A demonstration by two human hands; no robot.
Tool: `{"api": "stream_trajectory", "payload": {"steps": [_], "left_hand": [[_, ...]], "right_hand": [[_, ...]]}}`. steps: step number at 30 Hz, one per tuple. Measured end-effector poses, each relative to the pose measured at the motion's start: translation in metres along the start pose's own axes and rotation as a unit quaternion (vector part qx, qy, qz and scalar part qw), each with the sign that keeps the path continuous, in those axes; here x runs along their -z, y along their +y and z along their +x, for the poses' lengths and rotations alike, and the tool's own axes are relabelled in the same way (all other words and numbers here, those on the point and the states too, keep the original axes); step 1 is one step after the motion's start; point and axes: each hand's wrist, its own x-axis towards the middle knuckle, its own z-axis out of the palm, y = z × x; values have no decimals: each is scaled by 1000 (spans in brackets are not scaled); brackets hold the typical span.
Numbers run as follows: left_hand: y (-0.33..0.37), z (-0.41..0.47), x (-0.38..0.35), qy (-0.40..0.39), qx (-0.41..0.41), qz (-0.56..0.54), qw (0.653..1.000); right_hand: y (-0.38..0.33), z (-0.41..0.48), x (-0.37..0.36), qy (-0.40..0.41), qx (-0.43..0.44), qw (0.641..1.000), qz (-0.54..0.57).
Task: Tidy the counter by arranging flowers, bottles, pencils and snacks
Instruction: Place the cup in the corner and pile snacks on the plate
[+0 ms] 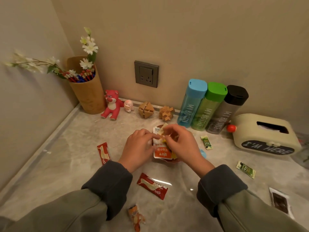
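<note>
Near edge of the tabletop (66, 156) first: an orange sweet wrapper (136, 218) lies loose, a red chocolate packet (152, 185) sits just beyond it, and a dark packet (280, 202) is off by the right edge (none of them gathered yet). Mid-tabletop, here's the action: the left hand (138, 148) pinches the upper part of an orange-and-white packet (163, 152), fingers curled. The right hand (182, 144) arches over, fingertips pinched on the yellow wrappers (173, 155) beside it. Both work above a reddish bowl (167, 161), which is mostly hidden. My read is that the snacks are being packed into it so they sit together. Another red packet (104, 153) waits to the left, two green sachets (246, 169) to the right. Along the back edge, three bottles (209, 106) stand touching in a row, looking sorted. In the far left corner a wooden holder (88, 96) carries the pencils (80, 76) and flowers (88, 46), seemingly done too.
</note>
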Motion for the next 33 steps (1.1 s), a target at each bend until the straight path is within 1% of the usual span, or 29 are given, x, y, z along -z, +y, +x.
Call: {"api": "stream_trajectory", "payload": {"steps": [2,5,8,10,12,16,20,23,25,27,29,31,33], "left_hand": [[-10,-13,2,8,16,0,1000],[-27,-33,1,19,42,3,999],[-38,-50,0,29,70,10,997],[-41,-58,-3,29,81,15,996],[-42,-65,-5,29,86,14,996],[-46,-76,-6,38,88,16,995],[-56,-84,1,64,121,39,990],[-68,-84,6,74,174,70,980],[-76,-82,7,53,211,78,973],[-83,-78,6,29,228,84,969],[-89,-76,6,37,217,102,970],[-91,-73,8,69,193,118,972],[-90,-69,11,77,180,118,973]], "right_hand": [[-10,-11,-7,-30,2,999,-29],[-23,-27,-17,-134,0,989,-56],[-35,-40,-26,-239,2,959,-149],[-40,-48,-33,-282,8,938,-203],[-44,-54,-40,-300,25,921,-249],[-48,-60,-50,-311,35,909,-277],[-50,-59,-60,-320,4,922,-217],[-55,-52,-65,-277,-12,946,-169],[-60,-45,-68,-244,-29,961,-128],[-64,-39,-73,-224,-48,969,-90],[-66,-35,-78,-218,-76,972,-36],[-68,-33,-81,-214,-97,972,10],[-70,-32,-82,-204,-100,974,24]]}}
